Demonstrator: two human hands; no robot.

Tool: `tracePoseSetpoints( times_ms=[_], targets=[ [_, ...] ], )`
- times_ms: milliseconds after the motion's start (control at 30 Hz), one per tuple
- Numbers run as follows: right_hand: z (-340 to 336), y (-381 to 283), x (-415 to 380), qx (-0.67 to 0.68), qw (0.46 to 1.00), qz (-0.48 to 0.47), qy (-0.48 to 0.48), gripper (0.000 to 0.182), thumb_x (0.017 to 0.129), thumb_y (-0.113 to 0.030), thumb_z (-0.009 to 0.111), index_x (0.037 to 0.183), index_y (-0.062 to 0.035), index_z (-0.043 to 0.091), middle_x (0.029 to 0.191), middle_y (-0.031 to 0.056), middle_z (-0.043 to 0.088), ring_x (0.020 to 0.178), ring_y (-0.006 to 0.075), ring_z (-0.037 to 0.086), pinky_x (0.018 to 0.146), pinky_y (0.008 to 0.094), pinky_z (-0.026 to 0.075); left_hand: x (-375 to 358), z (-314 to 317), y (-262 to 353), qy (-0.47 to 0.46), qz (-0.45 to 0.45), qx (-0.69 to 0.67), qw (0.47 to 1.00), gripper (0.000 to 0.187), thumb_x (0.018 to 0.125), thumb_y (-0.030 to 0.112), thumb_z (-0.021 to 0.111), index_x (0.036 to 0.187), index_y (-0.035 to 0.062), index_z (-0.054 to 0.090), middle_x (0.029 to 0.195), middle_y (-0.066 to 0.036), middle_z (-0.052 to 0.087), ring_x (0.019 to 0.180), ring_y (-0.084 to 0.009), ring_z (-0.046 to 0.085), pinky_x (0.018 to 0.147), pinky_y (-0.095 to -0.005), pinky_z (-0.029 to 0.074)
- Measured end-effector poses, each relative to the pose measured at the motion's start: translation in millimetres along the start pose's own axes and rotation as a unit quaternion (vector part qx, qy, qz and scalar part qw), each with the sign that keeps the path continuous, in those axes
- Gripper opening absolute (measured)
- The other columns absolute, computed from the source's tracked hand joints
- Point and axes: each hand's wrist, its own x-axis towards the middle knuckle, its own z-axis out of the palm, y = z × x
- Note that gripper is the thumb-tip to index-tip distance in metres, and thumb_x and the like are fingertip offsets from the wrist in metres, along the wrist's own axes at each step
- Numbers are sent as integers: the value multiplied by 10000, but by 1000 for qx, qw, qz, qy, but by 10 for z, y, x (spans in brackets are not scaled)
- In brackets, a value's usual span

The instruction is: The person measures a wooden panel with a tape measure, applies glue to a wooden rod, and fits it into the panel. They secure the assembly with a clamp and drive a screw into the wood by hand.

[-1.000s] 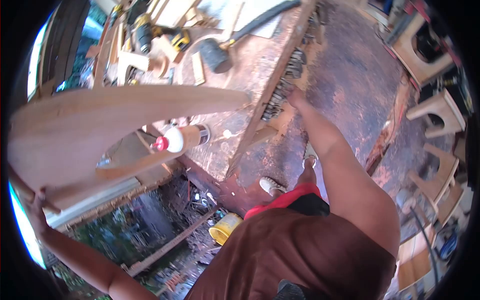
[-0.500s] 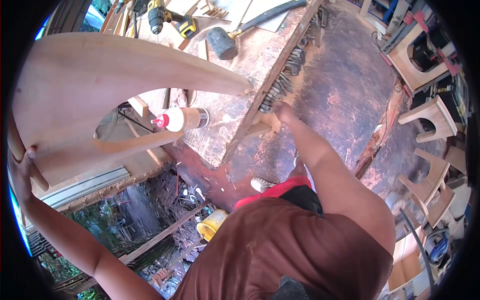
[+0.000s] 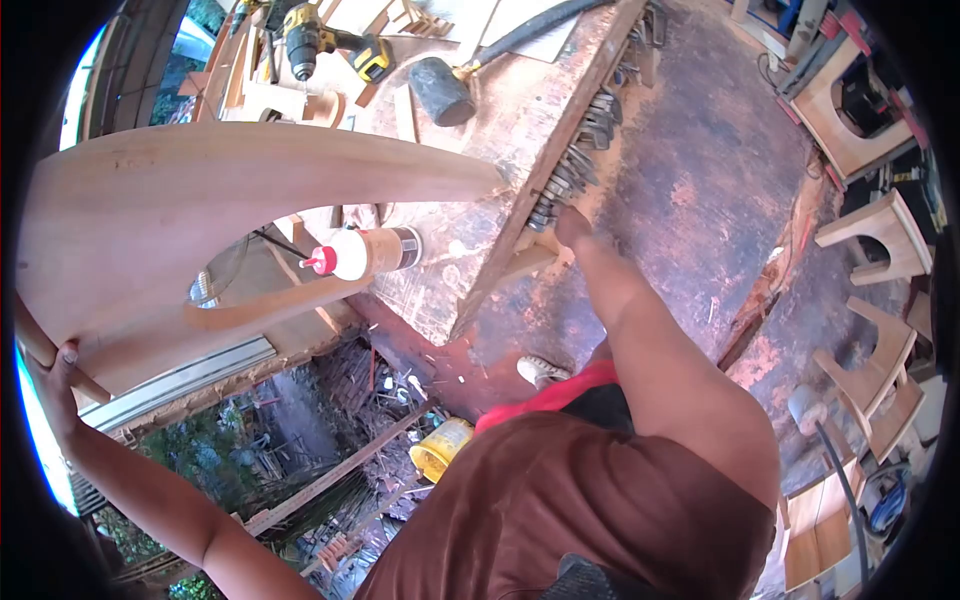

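Note:
A large curved wooden panel [image 3: 150, 200] with a cut-out arch stands on the workbench [image 3: 420, 310], its long arm reaching toward the bench edge. My left hand [image 3: 62, 368] grips the panel's lower left edge, thumb on the near face. My right hand [image 3: 573, 228] is at the row of metal clamps [image 3: 562, 182] along the bench's side; its fingers are curled, and whether they hold a clamp is hidden. A glue bottle [image 3: 385, 251] with a red cap lies between the panel's two arms.
On the bench are a yellow and black drill [image 3: 303, 45], a black mallet [image 3: 441, 92] and wood offcuts. A yellow bucket [image 3: 440, 448] is below. Arched wooden pieces [image 3: 885, 240] stand at the right, beside a hose [image 3: 845, 490].
The panel's upper edge appears lower and more of the drill shows. The whole view has shifted slightly. My left hand still holds the panel, and my right hand stays by the clamps.

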Motion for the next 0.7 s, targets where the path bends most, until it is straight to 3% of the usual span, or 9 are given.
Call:
tracePoseSetpoints(
  times_ms=[167,200,233,267,300,333,367,433,700],
  targets=[
    [167,122,24,79,988,-115,60,326,877,-86,506,1191,-20,564,1179,235,604,1138,396,566,975,448,458,-77,248,644,-39,-112,-9,993,745,719,327,761,1318,-22,488,1171,-119,598,1044,-231,598,884,-391,513],
    [182,106,79,-2,992,-125,1,391,865,-65,531,1251,-6,529,1279,247,549,1206,392,525,1030,426,433,-101,295,794,-49,-133,-13,990,727,703,331,747,1288,-27,504,1119,-116,620,998,-227,621,863,-382,523],
    [391,215,200,-35,989,-144,-2,480,845,-47,549,1319,-8,484,1353,251,501,1245,402,498,1058,423,420,-74,443,1137,-33,-93,-39,994,613,687,333,782,1133,-34,574,967,-84,645,869,-178,628,766,-332,523],
    [375,166,156,46,988,-144,35,389,835,-61,530,1223,-31,542,1175,254,607,1103,443,567,989,484,451,-44,595,1479,-18,-52,-65,996,514,672,334,817,979,-40,643,814,-53,669,740,-128,634,669,-283,523],
    [509,274,233,58,977,-188,82,408,823,-46,526,1231,-34,536,1179,256,606,1103,441,569,976,484,461,-10,608,1576,-26,-38,-62,997,574,647,373,866,975,-39,639,815,-48,664,752,-115,629,667,-272,527],
    [404,212,223,40,988,-149,30,367,817,-49,533,1182,-33,576,1189,260,603,1116,427,570,969,482,466,1,564,1514,-43,-52,-63,996,642,602,378,916,998,-36,627,845,-31,656,747,-105,622,659,-264,524],
    [271,155,201,-1,987,-159,13,328,817,-45,540,1139,-23,597,1173,263,611,1103,427,580,958,485,473,-21,564,1560,-43,-103,-90,990,719,578,366,939,1078,-37,615,918,-22,645,833,-99,607,744,-268,509],
    [111,105,249,-58,987,-148,-12,256,831,-54,547,1070,-10,628,1129,265,630,1063,431,601,932,490,487,-63,629,1629,-10,-51,-137,989,791,577,330,950,1174,-45,593,1018,-22,637,950,-102,578,857,-280,472],
    [-371,-49,-211,-31,980,-189,49,252,867,-182,619,1058,-19,643,1092,250,648,974,418,639,875,491,508,-95,601,1720,-42,-19,-155,987,848,591,332,949,1255,-42,577,1132,-36,643,1057,-126,552,960,-297,424]
  ],
)
